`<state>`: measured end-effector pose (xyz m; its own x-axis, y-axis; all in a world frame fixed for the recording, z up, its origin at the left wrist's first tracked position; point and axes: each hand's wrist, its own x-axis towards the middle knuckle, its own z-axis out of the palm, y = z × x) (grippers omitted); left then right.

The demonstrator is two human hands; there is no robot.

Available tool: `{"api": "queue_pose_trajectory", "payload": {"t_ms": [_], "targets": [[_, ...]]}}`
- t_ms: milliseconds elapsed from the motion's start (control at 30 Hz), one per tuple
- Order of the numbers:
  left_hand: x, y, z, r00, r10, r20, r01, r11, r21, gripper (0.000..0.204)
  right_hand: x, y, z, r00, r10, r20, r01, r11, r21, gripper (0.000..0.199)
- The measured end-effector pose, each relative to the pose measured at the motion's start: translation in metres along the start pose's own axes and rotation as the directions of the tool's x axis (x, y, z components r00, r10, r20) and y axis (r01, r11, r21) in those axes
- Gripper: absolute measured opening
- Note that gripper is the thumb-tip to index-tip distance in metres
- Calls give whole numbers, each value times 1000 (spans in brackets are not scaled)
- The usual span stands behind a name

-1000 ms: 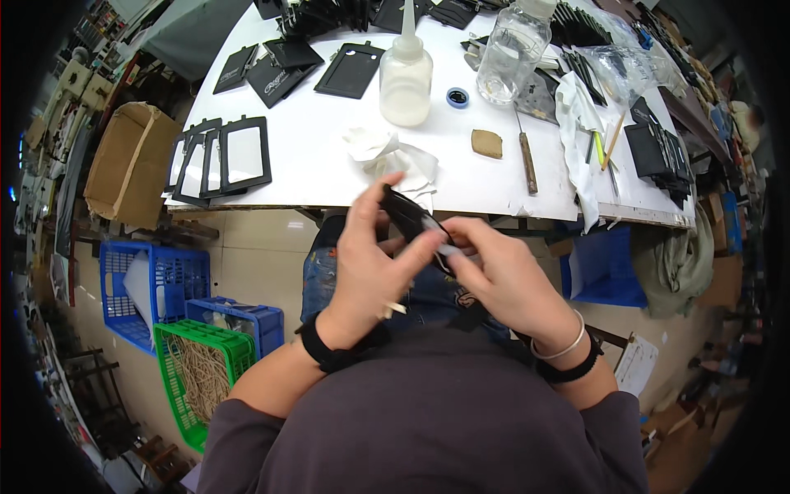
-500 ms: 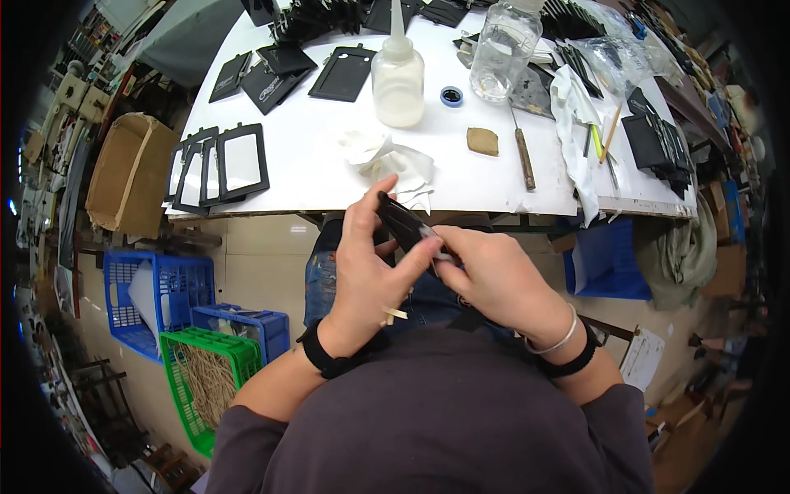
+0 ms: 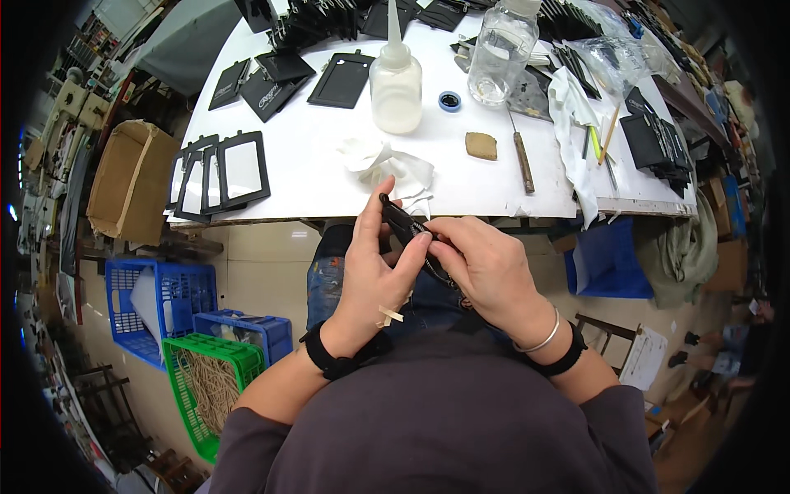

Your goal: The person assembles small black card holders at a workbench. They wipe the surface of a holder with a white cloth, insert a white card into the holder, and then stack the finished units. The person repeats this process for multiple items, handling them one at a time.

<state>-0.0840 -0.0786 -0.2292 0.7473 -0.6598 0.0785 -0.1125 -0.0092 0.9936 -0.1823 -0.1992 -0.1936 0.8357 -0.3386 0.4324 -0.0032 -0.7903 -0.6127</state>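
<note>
From the wearer's head, the wide fisheye looks steeply down and forward: torso point(image 3: 444, 420) close at six o'clock, left hand point(image 3: 370, 280) and right hand point(image 3: 494, 267) mid-view, surface point(image 3: 304, 165) farther off toward twelve o'clock.

1 green crate point(image 3: 248, 364) beside blue crates point(image 3: 188, 286)

A zipped piece point(image 3: 401, 222) lies between left hand point(image 3: 373, 281) and right hand point(image 3: 491, 267). On the bench point(image 3: 313, 156) beyond the left hand lies a cloth point(image 3: 397, 168), a bottle point(image 3: 396, 97) behind it, frames point(image 3: 220, 173) farther left; beyond the right hand, a block point(image 3: 481, 146), with an awl point(image 3: 524, 165) to its right.
</note>
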Motion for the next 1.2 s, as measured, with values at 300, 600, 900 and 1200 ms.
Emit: {"api": "queue_pose_trajectory", "payload": {"t_ms": [300,600,900,1200], "targets": [[-4,22,-6,992,-38,120,41,999,-23,76,9,0,-6,887,330,322,-350,937,4,15],[3,24,-24,903,-409,131,409,729,-548,23,3,20,-33,626,263,734,-779,221,586,42],[-9,16,-31,782,-489,385,622,650,-437,40,-12,-2,-14,821,316,476,-477,837,268,21],[-14,17,-54,711,-306,633,600,734,-319,38,-12,-1,-32,936,-303,177,315,948,-44,13]]}}
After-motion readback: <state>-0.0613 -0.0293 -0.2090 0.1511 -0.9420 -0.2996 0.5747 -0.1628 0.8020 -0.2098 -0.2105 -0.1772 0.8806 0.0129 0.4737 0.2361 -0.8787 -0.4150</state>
